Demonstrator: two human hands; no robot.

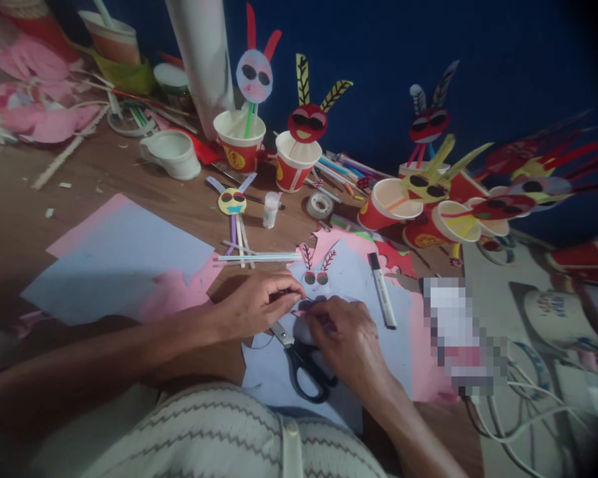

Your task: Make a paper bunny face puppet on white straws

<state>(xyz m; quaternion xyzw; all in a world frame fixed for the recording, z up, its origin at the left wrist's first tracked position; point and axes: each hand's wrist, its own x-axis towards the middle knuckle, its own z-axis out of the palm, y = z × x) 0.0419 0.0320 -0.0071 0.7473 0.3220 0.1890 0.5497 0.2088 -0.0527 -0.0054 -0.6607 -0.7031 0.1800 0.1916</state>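
Over the blue paper [329, 398], my left hand [259, 302] is closed, its thumb and fingertips pinching something thin and dark. My right hand [346, 332] pinches close beside it, near a small pink piece [299, 313]; what exactly it grips is hard to make out. Just beyond my fingertips lies a pale round face with dark eyes [315, 278] and two patterned antennae. Black-handled scissors [303, 372] lie below my hands, their blades partly under my left hand. A black and white marker [382, 290] rests on the paper to the right.
Red paper cups [242, 156] holding paper faces on straws line the back. A yellow face [232, 201], a tape roll [320, 205] and a small bottle [271, 210] sit ahead. Blue and pink sheets [124, 259] lie left; a blurred-out phone [451, 325] and cables [518, 425] are right.
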